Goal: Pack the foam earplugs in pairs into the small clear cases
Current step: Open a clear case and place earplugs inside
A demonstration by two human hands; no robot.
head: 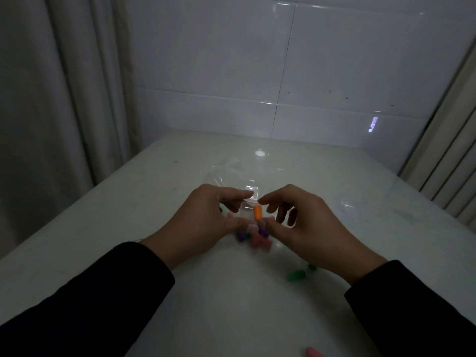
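Item: your left hand (206,217) pinches the open clear case (248,208) steady above the bench (103,228) — your right hand (304,222), fingers loosely curled, pinches the orange earplug (257,212) at its mouth — loose earplugs (255,238) beneath.

- pale glossy table (180,292);
- loose earplugs in a heap (253,237), purple, pink and green;
- green earplugs (297,274) apart to the right;
- a pink earplug (314,353) at the near edge;
- crumpled clear bag (226,171) farther back

We see an orange earplug (257,212) in a clear case (247,211), purple (240,237), pink (258,240) and green earplugs (296,275) on the whitish worktop (180,292), and black sleeves (85,300).
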